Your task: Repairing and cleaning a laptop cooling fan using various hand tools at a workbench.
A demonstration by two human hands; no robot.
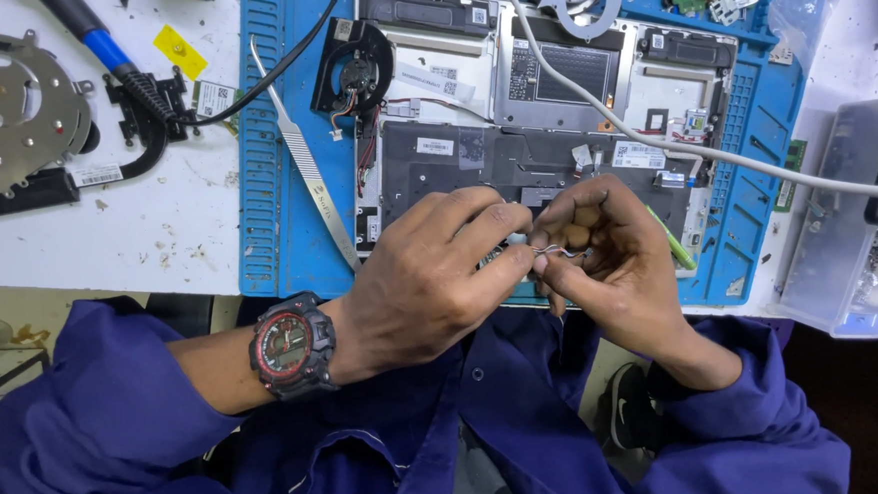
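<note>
I have left hand (pixel 431 277) and right hand (pixel 610 253) both pinching a thin wire (pixel 551 249) at the blue mat's (pixel 276 185) front edge, over the opened laptop (pixel 535 162)

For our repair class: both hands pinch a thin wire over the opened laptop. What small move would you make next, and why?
Probably lower the thin silvery wire toward the opened grey laptop chassis. The left hand and right hand both pinch it at their fingertips just above the board, so it is gripped but not yet seated.

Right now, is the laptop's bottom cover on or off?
Off. The laptop lies open on the blue mat, with its fan and boards showing.
</note>
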